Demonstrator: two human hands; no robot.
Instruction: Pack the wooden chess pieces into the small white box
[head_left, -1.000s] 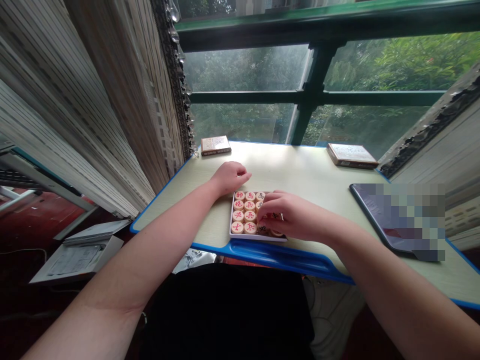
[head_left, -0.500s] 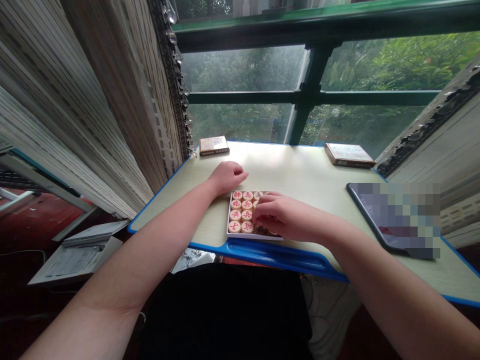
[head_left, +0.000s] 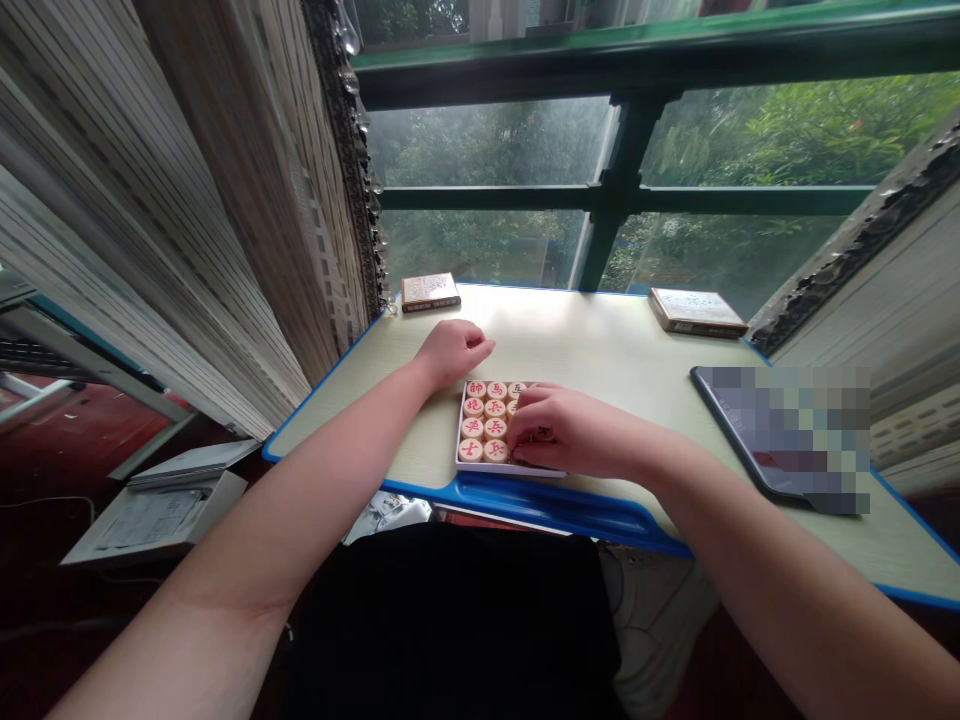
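A white tray [head_left: 460, 440] of round wooden Chinese chess pieces [head_left: 484, 421] with red characters sits near the front edge of the pale desk [head_left: 600, 345]. My right hand [head_left: 566, 431] lies over the tray's right half, fingers curled down onto the pieces there, hiding them; whether it holds one I cannot make out. My left hand [head_left: 452, 351] rests on the desk just behind the tray's left corner, fingers loosely curled with nothing visible in them.
A small box [head_left: 430, 291] lies at the desk's back left and another flat box [head_left: 697, 311] at the back right. A dark tablet [head_left: 780, 430] lies at the right. A window with green frame is behind, blinds at the left. Papers [head_left: 150, 515] lie on the floor left.
My right hand's fingers have shifted slightly over the tray's right side. The left hand has stayed put. The view has drifted a little.
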